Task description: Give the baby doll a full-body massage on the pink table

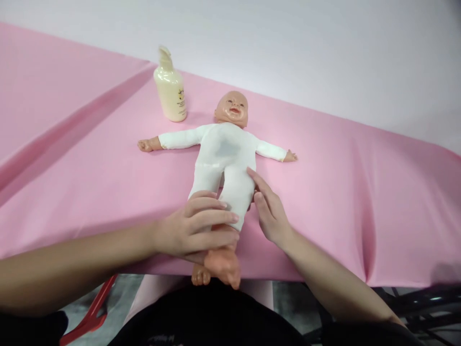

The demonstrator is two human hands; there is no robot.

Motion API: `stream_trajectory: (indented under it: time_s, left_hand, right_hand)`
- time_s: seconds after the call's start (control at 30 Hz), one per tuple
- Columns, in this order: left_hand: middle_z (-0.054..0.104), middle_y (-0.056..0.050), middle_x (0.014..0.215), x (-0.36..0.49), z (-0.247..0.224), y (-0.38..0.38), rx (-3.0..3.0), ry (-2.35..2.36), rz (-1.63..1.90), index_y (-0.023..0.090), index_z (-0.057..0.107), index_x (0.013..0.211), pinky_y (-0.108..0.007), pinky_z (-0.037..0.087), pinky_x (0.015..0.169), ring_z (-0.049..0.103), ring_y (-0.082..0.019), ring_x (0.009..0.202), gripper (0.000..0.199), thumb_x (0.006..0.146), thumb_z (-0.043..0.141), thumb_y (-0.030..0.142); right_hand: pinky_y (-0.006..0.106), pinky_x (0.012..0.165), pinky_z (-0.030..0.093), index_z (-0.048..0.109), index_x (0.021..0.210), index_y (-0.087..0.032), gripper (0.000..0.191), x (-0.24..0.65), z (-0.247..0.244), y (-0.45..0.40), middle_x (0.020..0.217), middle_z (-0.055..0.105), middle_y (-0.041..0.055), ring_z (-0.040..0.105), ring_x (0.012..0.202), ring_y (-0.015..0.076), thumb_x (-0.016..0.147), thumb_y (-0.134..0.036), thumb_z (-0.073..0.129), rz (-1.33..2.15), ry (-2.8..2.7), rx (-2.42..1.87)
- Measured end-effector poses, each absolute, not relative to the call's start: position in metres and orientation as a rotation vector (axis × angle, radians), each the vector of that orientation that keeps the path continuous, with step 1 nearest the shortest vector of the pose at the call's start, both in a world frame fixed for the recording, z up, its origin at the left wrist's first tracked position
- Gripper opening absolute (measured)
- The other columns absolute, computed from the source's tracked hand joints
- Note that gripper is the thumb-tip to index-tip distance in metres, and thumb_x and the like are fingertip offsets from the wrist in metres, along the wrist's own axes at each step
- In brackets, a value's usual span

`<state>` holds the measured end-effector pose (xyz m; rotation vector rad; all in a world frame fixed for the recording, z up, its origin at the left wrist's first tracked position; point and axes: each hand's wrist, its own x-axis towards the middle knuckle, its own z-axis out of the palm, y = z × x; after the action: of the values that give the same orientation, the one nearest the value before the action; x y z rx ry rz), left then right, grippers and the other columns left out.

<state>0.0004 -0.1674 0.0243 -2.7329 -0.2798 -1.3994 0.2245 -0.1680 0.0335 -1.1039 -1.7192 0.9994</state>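
Observation:
A baby doll [230, 132] with a white body lies on its back, arms spread and feet toward me. A grey patch marks its belly. My left hand [200, 226] is closed around the doll's lower leg, just above the ankle, with its fingers across the front and its thumb mostly hidden. That leg's foot [223, 266] is raised and slightly blurred; the other foot [200, 275] shows lower down. My right hand [270, 209] is at the outer side of the same leg, index fingertip on the thigh and thumb apart. Some of its fingers are hidden beside the leg.
A cream pump bottle [172, 93] stands upright beyond the doll's outstretched arm, left of its head. Pink cloth [324, 192] with folds covers the table, and its near edge runs below the doll's feet. A white wall [288, 48] rises behind. A red frame [91, 312] shows below at left.

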Motion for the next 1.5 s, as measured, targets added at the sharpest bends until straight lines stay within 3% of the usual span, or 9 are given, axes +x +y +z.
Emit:
stream_trajectory:
  time_s: [0.1,0.27,0.47,0.6,0.77,0.87,1.1,1.2,1.5]
  left_hand:
    - [0.055,-0.008,0.098,-0.001,0.027,-0.168,-2.776,-0.370,-1.462,0.015,0.058,0.104,-0.037,0.048,0.087,0.051,-0.021,0.094,0.033,0.084,0.063,0.041]
    - [0.055,-0.005,0.084,0.001,0.033,-0.168,-2.906,-0.336,-1.442,0.015,0.055,0.102,-0.030,0.052,0.069,0.053,-0.017,0.078,0.020,0.088,0.059,0.029]
    - [0.053,-0.003,0.081,0.005,0.033,-0.167,-2.891,-0.371,-1.443,0.019,0.053,0.098,-0.028,0.051,0.066,0.051,-0.016,0.074,0.009,0.094,0.044,0.021]
    - [0.051,-0.004,0.082,0.005,0.030,-0.166,-2.934,-0.304,-1.418,0.017,0.052,0.097,-0.030,0.051,0.066,0.050,-0.016,0.073,0.009,0.093,0.047,0.024]
    - [0.048,-0.006,0.085,0.004,0.030,-0.163,-3.039,-0.158,-1.500,0.013,0.052,0.104,-0.033,0.052,0.065,0.051,-0.018,0.075,0.044,0.086,0.053,0.053]
    - [0.048,-0.007,0.089,0.005,0.032,-0.164,-3.071,-0.155,-1.530,0.012,0.052,0.108,-0.034,0.054,0.069,0.052,-0.017,0.078,0.057,0.081,0.054,0.063]
    - [0.053,-0.008,0.090,0.005,0.033,-0.166,-3.022,-0.171,-1.598,0.010,0.050,0.110,-0.034,0.054,0.079,0.056,-0.018,0.084,0.053,0.080,0.064,0.051]
    - [0.057,-0.010,0.090,0.006,0.031,-0.166,-3.006,-0.186,-1.585,0.007,0.050,0.114,-0.034,0.054,0.080,0.058,-0.020,0.086,0.053,0.081,0.066,0.045]
    - [0.060,-0.010,0.092,0.006,0.029,-0.166,-3.088,-0.222,-1.528,0.013,0.047,0.120,-0.034,0.055,0.078,0.060,-0.020,0.088,0.048,0.086,0.060,0.043]
  right_hand:
    - [0.038,0.074,0.054,0.045,0.134,-0.025,0.042,0.227,0.034,-0.170,0.103,0.051,0.0071,0.055,0.082,0.0175,0.092,-0.025,0.044,0.694,-1.902,-1.005]
    - [0.034,0.070,0.054,0.045,0.130,-0.023,0.051,0.227,0.035,-0.175,0.127,0.041,0.0113,0.055,0.083,0.0157,0.080,-0.014,0.051,0.280,-2.231,-0.691]
    - [0.033,0.081,0.054,0.050,0.122,-0.009,0.045,0.220,0.034,-0.183,0.114,0.056,0.0128,0.057,0.099,0.0208,0.083,-0.031,0.058,0.016,-2.445,-0.486]
    - [0.030,0.078,0.052,0.056,0.112,-0.015,0.031,0.220,0.032,-0.184,0.107,0.060,0.0081,0.057,0.094,0.0176,0.083,-0.021,0.063,-0.122,-2.348,-0.536]
    - [0.030,0.078,0.051,0.059,0.109,-0.023,0.027,0.224,0.031,-0.181,0.111,0.062,0.0023,0.052,0.094,0.0168,0.083,-0.025,0.065,-0.176,-2.284,-0.496]
    - [0.034,0.086,0.050,0.060,0.105,-0.024,0.021,0.225,0.031,-0.179,0.113,0.062,0.0006,0.052,0.100,0.0167,0.085,-0.028,0.062,-0.169,-2.231,-0.470]
    - [0.043,0.103,0.043,0.058,0.102,-0.022,0.015,0.221,0.031,-0.182,0.114,0.063,0.0038,0.055,0.113,0.0180,0.089,-0.025,0.050,-0.094,-2.244,-0.426]
    - [0.044,0.104,0.041,0.058,0.102,-0.022,0.016,0.220,0.031,-0.183,0.109,0.064,0.0038,0.055,0.111,0.0182,0.088,-0.024,0.050,-0.079,-2.258,-0.439]
    - [0.046,0.110,0.032,0.054,0.103,-0.023,0.017,0.222,0.029,-0.180,0.102,0.064,0.0027,0.057,0.108,0.0175,0.087,-0.027,0.049,-0.020,-2.285,-0.407]
